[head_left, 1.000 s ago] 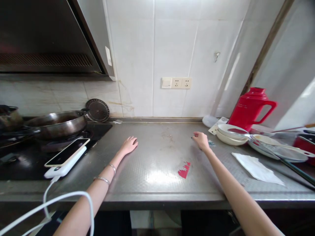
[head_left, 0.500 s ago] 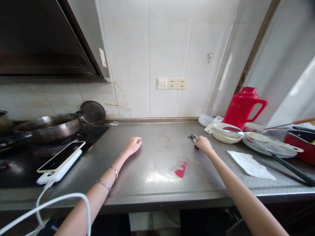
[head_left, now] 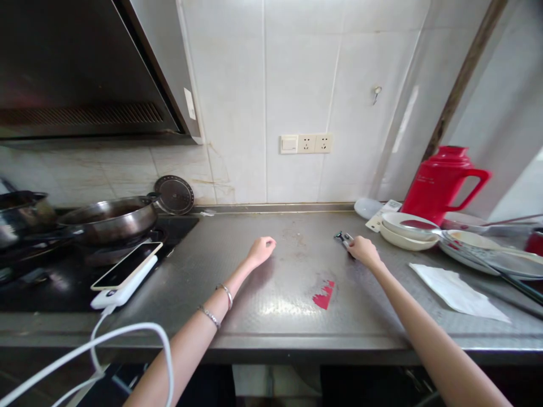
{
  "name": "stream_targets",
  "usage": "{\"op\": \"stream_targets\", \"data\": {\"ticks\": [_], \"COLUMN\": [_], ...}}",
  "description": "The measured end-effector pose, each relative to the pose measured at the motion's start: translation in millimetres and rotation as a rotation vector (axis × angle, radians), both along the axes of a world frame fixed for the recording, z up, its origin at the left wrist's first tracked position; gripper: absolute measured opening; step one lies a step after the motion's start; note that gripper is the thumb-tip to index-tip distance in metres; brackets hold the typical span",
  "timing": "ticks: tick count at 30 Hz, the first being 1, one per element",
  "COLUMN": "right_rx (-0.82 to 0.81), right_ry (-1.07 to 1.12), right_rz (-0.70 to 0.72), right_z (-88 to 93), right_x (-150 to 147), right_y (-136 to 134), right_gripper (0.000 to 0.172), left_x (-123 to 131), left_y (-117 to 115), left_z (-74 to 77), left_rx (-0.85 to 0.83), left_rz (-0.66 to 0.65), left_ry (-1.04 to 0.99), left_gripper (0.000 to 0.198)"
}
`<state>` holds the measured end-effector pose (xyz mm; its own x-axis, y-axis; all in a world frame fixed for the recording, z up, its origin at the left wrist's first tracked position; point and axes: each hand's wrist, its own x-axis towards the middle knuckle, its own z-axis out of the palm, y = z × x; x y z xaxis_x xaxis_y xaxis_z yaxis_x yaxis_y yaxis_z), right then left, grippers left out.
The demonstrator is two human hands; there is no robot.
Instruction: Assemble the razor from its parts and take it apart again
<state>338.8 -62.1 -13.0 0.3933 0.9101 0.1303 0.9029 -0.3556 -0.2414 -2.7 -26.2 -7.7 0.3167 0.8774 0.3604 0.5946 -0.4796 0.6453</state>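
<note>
My right hand (head_left: 365, 251) is closed on the handle of a small silver tool with a dark crosswise head, which looks like a peeler (head_left: 340, 236). It rests at the right side of the steel countertop (head_left: 237, 282), left of the stacked bowls. My left hand (head_left: 262, 251) is above the middle of the counter, fingers curled with a small gap by the thumb and nothing visible in them. A torn red scrap (head_left: 324, 295) with a jagged edge lies on the counter between my forearms.
At left, a pan (head_left: 110, 217) sits on the black stove, with a phone (head_left: 127, 265) and cabled white power bank (head_left: 127, 288) near it. At right are bowls (head_left: 409, 240), a plate (head_left: 483, 257), a red thermos (head_left: 439, 183) and a white tissue (head_left: 456, 294).
My left hand has moved right across the counter, closer to my right hand. My right hand keeps its hold, nearly still. The view has turned slightly left.
</note>
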Motion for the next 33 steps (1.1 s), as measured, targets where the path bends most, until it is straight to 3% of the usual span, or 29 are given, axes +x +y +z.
{"op": "stream_targets", "data": {"ticks": [5, 13, 18, 25, 33], "right_rx": [0.125, 0.255, 0.237, 0.199, 0.206], "right_ry": [0.063, 0.120, 0.055, 0.041, 0.101], "right_rz": [0.066, 0.317, 0.400, 0.424, 0.457], "right_z": [13.1, 43.1, 49.3, 46.6, 41.9], "right_x": [-30, -134, -175, -193, -180], "right_y": [0, -7, -18, -25, -22], "right_gripper": [0.031, 0.026, 0.025, 0.024, 0.031], "left_x": [15, 43, 50, 49, 15], "left_y": [-3, -4, -6, -4, 21], "left_z": [9.6, 17.0, 23.0, 16.7, 7.2], "left_rx": [-0.156, -0.368, -0.441, -0.432, -0.405], "left_rz": [0.049, 0.066, 0.084, 0.103, 0.155], "left_ry": [-0.147, -0.255, -0.292, -0.191, 0.182], "left_gripper": [0.018, 0.030, 0.040, 0.034, 0.033]}}
